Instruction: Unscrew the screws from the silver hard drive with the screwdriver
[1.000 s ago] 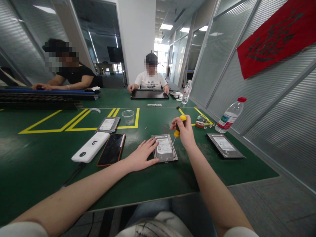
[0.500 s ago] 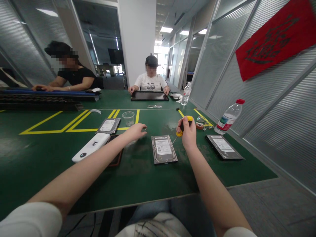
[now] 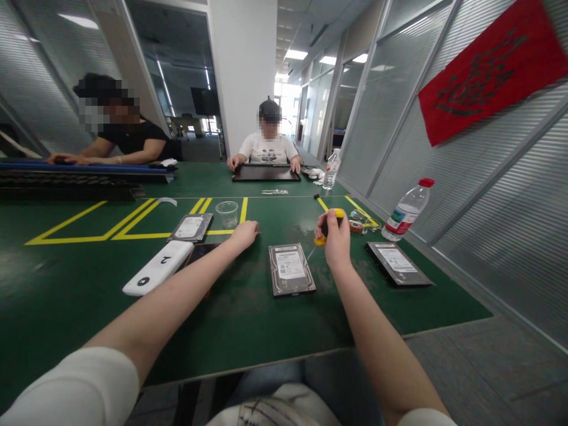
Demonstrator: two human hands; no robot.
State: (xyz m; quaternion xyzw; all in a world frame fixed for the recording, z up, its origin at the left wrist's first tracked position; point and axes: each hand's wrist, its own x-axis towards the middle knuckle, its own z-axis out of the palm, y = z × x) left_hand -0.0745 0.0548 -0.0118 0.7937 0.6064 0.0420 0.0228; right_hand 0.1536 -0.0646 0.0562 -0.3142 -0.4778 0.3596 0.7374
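Observation:
A hard drive [image 3: 290,269] lies flat on the green table mat [image 3: 248,313] in front of me. My right hand [image 3: 335,241] is closed round a yellow-and-black screwdriver [image 3: 327,226], held just right of the drive with its tip pointing down-left. My left hand [image 3: 245,233] is stretched out beyond the drive's left side, its fingers pinched together on something too small to make out, near a clear plastic cup [image 3: 226,213].
A second hard drive [image 3: 190,227] lies at the left near the yellow tape lines, a third [image 3: 397,264] at the right. A white power bank [image 3: 158,267] and a phone lie left. A water bottle [image 3: 407,209] stands right. Two other people sit across the table.
My left hand left the hard drive and reached forward towards the cup. My right hand lifted the screwdriver off the drive and holds it beside it.

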